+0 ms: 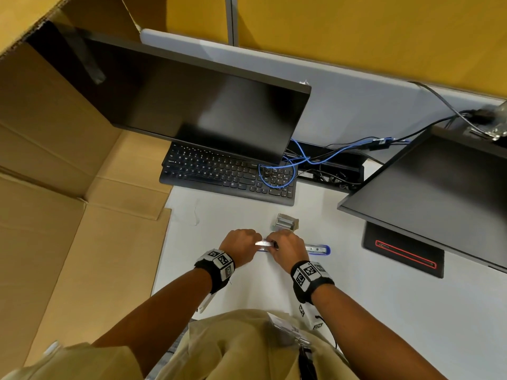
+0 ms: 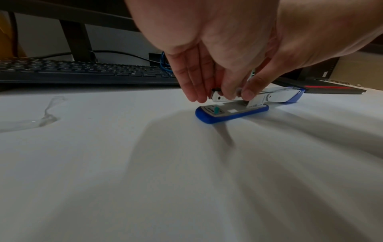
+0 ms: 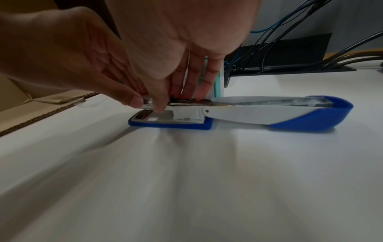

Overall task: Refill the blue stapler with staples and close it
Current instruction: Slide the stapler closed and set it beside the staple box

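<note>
The blue stapler (image 3: 238,114) lies opened out flat on the desk (image 1: 356,297), just in front of the staple box (image 1: 285,222). Both hands meet over its metal tray: the left hand (image 1: 241,242) pinches the tray's front end, and the right hand (image 1: 288,249) presses fingertips (image 3: 199,95) onto the strip of staples (image 3: 182,100). The strip probably needs to sit flat and straight before the lid swings over.

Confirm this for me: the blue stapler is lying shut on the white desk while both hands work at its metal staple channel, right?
Not quite. The blue stapler is swung fully open, its top cover laid back flat on the white desk, as the right wrist view shows. Both the left hand and right hand do work at its metal staple channel.
</note>
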A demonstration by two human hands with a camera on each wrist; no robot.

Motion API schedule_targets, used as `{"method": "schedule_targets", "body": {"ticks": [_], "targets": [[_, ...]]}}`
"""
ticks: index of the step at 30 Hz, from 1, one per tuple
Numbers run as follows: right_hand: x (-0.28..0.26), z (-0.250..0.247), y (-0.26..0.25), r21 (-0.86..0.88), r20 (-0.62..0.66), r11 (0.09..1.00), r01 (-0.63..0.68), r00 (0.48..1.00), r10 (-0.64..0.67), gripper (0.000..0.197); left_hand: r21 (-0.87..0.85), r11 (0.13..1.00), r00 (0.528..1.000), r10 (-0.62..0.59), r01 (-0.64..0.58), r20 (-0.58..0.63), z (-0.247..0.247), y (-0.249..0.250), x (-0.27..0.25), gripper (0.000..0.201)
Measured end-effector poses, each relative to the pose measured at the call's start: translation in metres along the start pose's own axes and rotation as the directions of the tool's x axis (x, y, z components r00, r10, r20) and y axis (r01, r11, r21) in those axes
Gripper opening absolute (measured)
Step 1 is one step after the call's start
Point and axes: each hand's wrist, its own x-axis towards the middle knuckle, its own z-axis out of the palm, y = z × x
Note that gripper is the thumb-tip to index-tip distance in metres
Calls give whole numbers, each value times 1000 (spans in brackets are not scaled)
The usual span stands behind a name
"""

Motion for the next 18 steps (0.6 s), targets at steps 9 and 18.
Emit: {"method": "schedule_targets", "body": {"ticks": [9,18], "targets": [[-7,0,7,-20,-1,1000,21,1000,-21,17,33,992,992,125,-124,-21,3,1,0,17],[-20,-8,36,-265,46,964,-32,998,46,13,57,986,987,150,-154,60,3,-8,-1,25]]}}
